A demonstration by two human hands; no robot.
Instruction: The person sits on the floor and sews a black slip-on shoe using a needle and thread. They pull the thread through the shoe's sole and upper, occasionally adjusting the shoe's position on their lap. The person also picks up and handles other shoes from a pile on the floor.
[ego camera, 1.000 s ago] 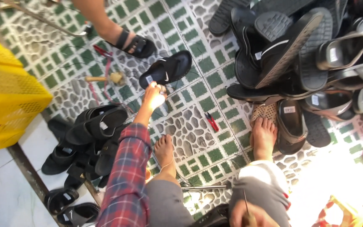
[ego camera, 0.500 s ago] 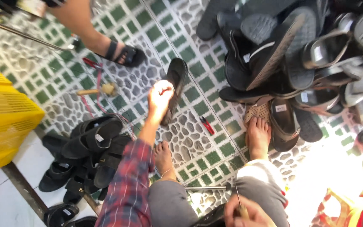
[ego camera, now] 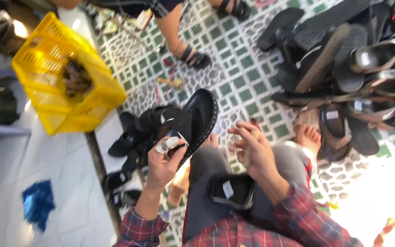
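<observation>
The left hand [ego camera: 163, 167] grips a black sandal [ego camera: 193, 123] by its near end, fingers [ego camera: 172, 144] closed round the strap and sole edge, one fingertip wrapped in pale tape, lifting it above the tiled floor [ego camera: 238, 68]. The right hand [ego camera: 257, 151], just right of the sandal, holds a small tan tool whose kind I cannot tell, fingers curled loosely around it. A second black sandal [ego camera: 232, 190] rests on the lap, below the raised sandal. Judging by this, the raised sandal is being worked on, not finished. A large heap of sandals [ego camera: 344, 59] lies well right of it, a smaller pile [ego camera: 131, 142] just left, and a yellow crate [ego camera: 62, 75] farther left.
</observation>
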